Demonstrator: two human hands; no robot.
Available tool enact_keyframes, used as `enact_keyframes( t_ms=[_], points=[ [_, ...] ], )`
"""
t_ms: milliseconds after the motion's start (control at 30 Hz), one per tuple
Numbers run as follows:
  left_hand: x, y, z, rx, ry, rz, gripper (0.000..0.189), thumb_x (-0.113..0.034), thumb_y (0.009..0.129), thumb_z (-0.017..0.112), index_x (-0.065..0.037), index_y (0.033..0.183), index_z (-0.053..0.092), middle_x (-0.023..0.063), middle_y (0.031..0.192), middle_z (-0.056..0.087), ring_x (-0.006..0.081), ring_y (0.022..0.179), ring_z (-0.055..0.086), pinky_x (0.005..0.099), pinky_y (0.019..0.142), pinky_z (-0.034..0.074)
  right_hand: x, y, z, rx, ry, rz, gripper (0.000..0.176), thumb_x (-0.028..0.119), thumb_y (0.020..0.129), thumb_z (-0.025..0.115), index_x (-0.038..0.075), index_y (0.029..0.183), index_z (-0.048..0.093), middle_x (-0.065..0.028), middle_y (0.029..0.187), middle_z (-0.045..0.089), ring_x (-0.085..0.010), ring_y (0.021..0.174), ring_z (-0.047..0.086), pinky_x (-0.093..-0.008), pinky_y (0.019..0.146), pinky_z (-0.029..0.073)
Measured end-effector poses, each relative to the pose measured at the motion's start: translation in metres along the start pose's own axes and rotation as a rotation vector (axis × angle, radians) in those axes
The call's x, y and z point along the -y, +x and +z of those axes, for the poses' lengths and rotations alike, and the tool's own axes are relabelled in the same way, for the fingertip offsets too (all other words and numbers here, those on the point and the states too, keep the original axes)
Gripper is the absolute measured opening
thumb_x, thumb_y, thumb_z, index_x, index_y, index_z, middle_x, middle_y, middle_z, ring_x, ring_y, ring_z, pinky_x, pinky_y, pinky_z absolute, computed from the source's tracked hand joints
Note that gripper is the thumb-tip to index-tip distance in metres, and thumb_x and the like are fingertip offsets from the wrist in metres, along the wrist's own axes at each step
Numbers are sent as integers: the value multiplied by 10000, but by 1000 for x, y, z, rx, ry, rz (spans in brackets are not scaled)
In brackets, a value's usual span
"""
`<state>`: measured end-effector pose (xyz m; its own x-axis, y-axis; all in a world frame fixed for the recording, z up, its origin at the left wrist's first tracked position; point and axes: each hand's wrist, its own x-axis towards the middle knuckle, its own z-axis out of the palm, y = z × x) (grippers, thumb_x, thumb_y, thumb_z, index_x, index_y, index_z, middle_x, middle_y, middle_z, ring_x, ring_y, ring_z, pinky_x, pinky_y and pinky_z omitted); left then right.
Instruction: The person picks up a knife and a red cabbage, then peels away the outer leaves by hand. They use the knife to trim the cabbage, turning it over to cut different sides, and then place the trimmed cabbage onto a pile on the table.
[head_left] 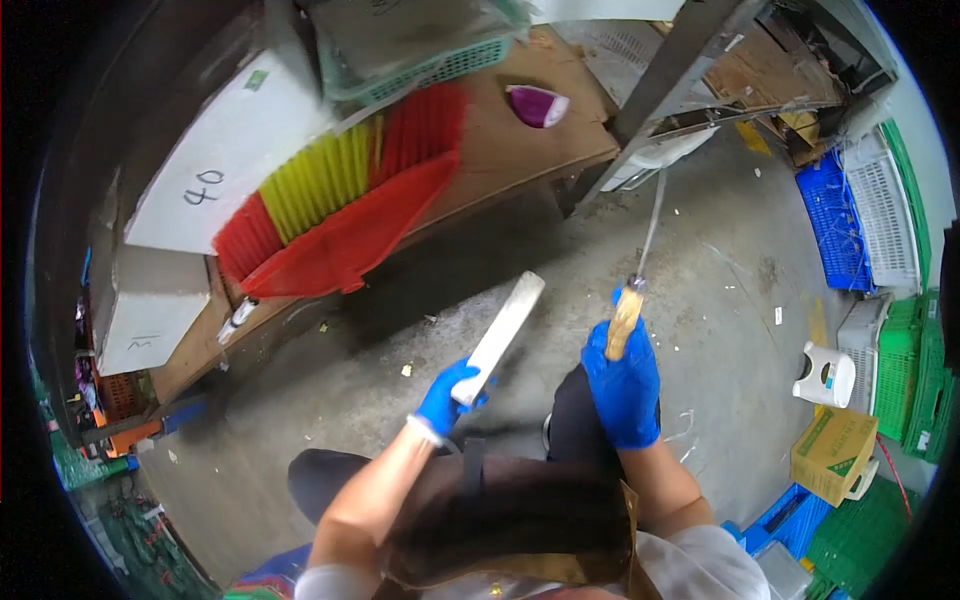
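The gloved left hand is clamped around the lower end of a pale bar near the middle of the frame, which leaves most of its length free, slanting up and right. The gloved right hand, just right of centre, grips the wooden handle of a thin metal tool; gripping by the wood seems meant to keep the fingers off the metal, which points toward the top. Whether it is a blade seen on edge or a rod, I cannot tell. The hands are apart, and bar and tool do not touch, both held out over the floor.

At upper left, a red and yellow bristled brush overhangs the front edge of the desk, with a white box and a green basket behind it. A metal post stands beyond the tool's tip and could limit reach there. Crates and a carton line the right edge.
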<state>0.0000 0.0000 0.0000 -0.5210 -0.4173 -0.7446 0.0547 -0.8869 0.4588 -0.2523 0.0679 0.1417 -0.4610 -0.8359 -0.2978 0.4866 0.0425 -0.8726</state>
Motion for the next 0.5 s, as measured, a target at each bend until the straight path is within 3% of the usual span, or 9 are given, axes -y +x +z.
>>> enact_keyframes(
  t_ms=[67, 100, 167, 233, 267, 300, 367, 400, 500],
  points=[
    [-9, 38, -8, -85, 83, -16, 321, -369, 865, 648, -101, 1043, 652, 41, 771, 651, 132, 603, 608, 241, 465, 432, 18, -20, -10, -126, -323, 38, 598, 421, 959, 583, -9, 1357, 464, -62, 872, 559, -136, 767, 534, -275, 721, 452],
    [14, 117, 6, -63, 39, -47, 351, -346, 892, 631, -83, 1125, 612, 81, 902, 689, 177, 736, 653, 294, 583, 528, 26, -26, -27, -175, -370, 52, 578, 404, 961, 584, -26, 1334, 485, -61, 877, 563, -133, 777, 536, -277, 732, 452],
    [4, 185, 17, -144, 29, 104, 279, -373, 870, 662, -132, 1010, 659, 36, 833, 671, 161, 693, 624, 294, 578, 502, 29, -52, -43, -183, 69, 102, 553, 382, 958, 588, -46, 1299, 512, -58, 899, 575, -137, 815, 550, -280, 759, 454],
    [-8, 267, 23, -271, 117, 283, 288, -444, 866, 651, -167, 940, 676, -9, 788, 622, 136, 671, 539, 296, 608, 438, 35, -79, -58, -221, -68, 85, 567, 364, 945, 608, -61, 1307, 512, -69, 949, 594, -146, 861, 563, -284, 783, 455],
    [-25, 304, 24, -279, 101, 175, 211, -399, 865, 654, -188, 875, 649, -24, 699, 571, 124, 593, 524, 316, 536, 421, 38, -92, -63, -245, -141, 80, 574, 355, 939, 618, -68, 1311, 513, -74, 974, 603, -150, 883, 569, -286, 794, 456],
    [-34, 345, 27, -252, 99, 348, 175, -348, 902, 611, -197, 813, 617, -27, 685, 548, 116, 583, 507, 327, 545, 424, 39, -102, -65, -271, -136, 93, 584, 341, 928, 633, -74, 1319, 509, -87, 1008, 612, -161, 910, 578, -291, 816, 460],
    [-63, 434, 10, -406, 913, 665, 294, -383, 947, 526, -106, 918, 618, 77, 864, 608, 248, 813, 572, 380, 705, 454, 45, -119, -67, -331, -138, 115, 606, 311, 906, 662, -87, 1336, 503, -112, 1075, 628, -182, 965, 596, -302, 859, 467],
    [-77, 475, 8, -462, 1153, 610, 466, -458, 952, 502, -33, 1069, 653, 152, 1054, 680, 357, 1000, 610, 410, 823, 468, 53, -123, -65, -349, -159, 174, 642, 266, 882, 686, -94, 1368, 472, -134, 1141, 634, -205, 1008, 614, -319, 914, 470],
    [-114, 470, 74, -457, 1382, 992, 418, -372, 1001, 448, -56, 1215, 618, 222, 1304, 578, 378, 1238, 509, 423, 1017, 418, 62, -127, -58, -355, -185, 179, 633, 238, 874, 686, -94, 1368, 470, -142, 1157, 636, -224, 1022, 626, -331, 936, 474]
  ],
)
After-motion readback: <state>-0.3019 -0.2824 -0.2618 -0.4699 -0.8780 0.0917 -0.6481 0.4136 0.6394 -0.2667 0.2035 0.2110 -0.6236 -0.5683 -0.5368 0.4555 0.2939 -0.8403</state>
